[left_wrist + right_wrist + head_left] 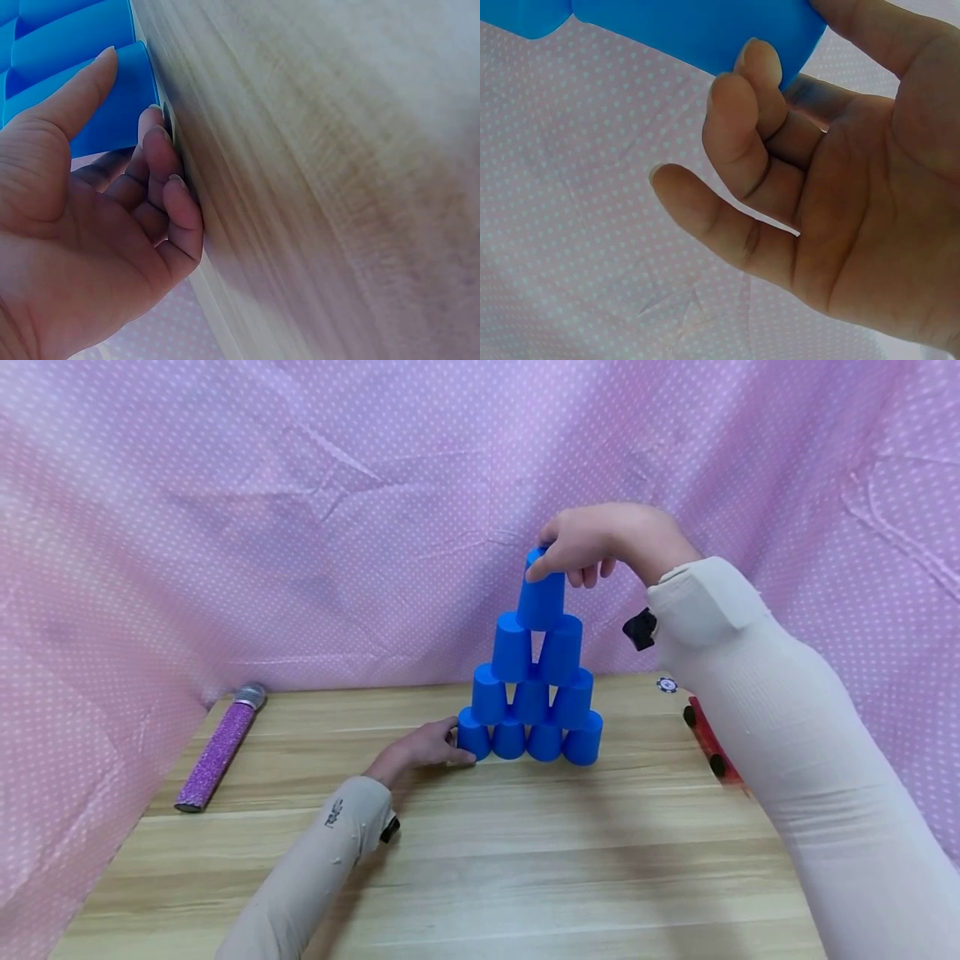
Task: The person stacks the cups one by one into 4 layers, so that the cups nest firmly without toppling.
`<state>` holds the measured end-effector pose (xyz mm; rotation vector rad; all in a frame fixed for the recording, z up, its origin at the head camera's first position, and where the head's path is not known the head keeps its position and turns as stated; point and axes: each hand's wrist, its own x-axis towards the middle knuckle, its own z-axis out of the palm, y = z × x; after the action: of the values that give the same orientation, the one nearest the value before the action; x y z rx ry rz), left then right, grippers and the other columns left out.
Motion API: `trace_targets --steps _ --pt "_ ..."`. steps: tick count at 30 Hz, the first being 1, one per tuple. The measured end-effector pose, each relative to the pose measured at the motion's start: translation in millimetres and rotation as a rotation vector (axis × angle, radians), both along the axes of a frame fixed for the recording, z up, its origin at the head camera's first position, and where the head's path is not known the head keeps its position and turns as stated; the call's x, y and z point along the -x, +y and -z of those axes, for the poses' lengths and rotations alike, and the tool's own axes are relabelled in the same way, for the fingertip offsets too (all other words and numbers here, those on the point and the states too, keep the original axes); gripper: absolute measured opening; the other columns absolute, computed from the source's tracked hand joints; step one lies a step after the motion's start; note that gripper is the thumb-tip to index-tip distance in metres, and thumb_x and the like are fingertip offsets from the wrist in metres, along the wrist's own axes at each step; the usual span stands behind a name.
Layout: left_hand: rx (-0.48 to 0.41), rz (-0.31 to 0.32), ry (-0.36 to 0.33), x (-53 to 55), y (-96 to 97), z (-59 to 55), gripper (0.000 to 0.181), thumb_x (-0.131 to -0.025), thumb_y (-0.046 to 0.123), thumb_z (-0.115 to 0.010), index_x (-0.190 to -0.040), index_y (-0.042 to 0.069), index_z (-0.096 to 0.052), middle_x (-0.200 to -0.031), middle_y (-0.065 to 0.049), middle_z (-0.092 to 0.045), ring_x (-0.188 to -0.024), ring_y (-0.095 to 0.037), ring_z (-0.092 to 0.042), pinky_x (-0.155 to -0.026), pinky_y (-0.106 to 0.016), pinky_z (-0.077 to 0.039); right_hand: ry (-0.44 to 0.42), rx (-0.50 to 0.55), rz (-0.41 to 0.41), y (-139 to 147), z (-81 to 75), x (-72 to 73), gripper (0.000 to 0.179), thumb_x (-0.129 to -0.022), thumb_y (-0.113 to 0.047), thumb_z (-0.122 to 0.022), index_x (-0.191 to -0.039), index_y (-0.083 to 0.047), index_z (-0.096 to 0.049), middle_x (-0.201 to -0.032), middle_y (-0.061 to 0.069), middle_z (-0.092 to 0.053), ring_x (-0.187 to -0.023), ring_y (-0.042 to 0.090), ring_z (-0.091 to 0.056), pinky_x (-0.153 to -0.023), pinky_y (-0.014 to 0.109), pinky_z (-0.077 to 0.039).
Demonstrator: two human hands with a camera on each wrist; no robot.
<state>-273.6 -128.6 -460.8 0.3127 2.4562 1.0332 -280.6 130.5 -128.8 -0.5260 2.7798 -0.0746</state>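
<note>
Upside-down blue cups form a pyramid of several tiers, narrowing to a single top cup (542,602). My right hand (592,539) reaches over from the right and grips this top cup near its upper end, thumb on the near side. In the right wrist view the cup (682,30) lies between thumb and fingers, the little finger held away from it. Low at the left, my left hand (426,747) holds the leftmost bottom cup (474,739). The left wrist view has the thumb along that cup's side (112,112), with the other fingers curled at its far side near the rim.
The pyramid stands on a wood-grain table (480,877). A glittery purple microphone (217,756) lies at the left edge. To the right are a poker chip (667,685) and a red object with black wheels (705,739), partly behind my right arm. Pink dotted cloth (337,527) hangs behind.
</note>
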Motion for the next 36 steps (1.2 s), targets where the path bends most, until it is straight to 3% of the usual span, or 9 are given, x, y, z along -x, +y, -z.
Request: trace_targets --steps 17,26,32,36 --pt "0.005 -0.006 0.001 -1.8 3.0 -2.8 0.060 -0.090 0.038 -0.075 -0.140 0.021 -0.048 -0.129 -0.008 -0.061 -0.114 -0.028 -0.055 -0.106 -0.053 -0.044 0.011 -0.008 0.002 2 1.9 0.7 0.076 -0.099 -0.056 -0.049 -0.154 -0.008 -0.031 -0.089 0.007 -0.063 -0.087 0.024 -0.062 -0.080 0.036 -0.056" --pt "-0.002 0.002 -0.008 0.7 2.0 1.8 0.065 -0.089 0.040 -0.076 -0.143 0.021 -0.045 -0.132 -0.009 -0.059 -0.115 -0.030 -0.055 -0.107 -0.056 -0.044 0.017 0.029 0.005 11 -1.4 -4.0 0.085 -0.097 -0.061 -0.048 -0.157 -0.005 -0.024 -0.081 0.004 -0.060 -0.076 0.019 -0.059 -0.082 0.037 -0.055" --pt "0.009 0.020 0.011 -0.6 -6.2 0.1 0.069 -0.089 0.039 -0.076 -0.145 0.016 -0.044 -0.112 -0.008 -0.063 -0.099 -0.024 -0.059 -0.090 -0.042 -0.051 0.116 0.108 -0.003 36 -1.3 -25.4 0.084 -0.099 -0.062 -0.044 -0.157 -0.004 -0.024 -0.119 0.022 -0.064 -0.101 0.034 -0.066 -0.095 0.053 -0.053" --pt "0.026 0.054 0.096 -8.2 -25.8 -17.9 0.063 -0.095 0.036 -0.069 -0.146 0.010 -0.045 -0.106 -0.010 -0.067 -0.092 -0.024 -0.065 -0.080 -0.037 -0.054 0.181 0.153 0.009 62 12.1 -51.6 0.081 -0.099 -0.064 -0.042 -0.157 -0.009 -0.027 -0.134 0.025 -0.058 -0.116 0.039 -0.061 -0.094 0.061 -0.050"
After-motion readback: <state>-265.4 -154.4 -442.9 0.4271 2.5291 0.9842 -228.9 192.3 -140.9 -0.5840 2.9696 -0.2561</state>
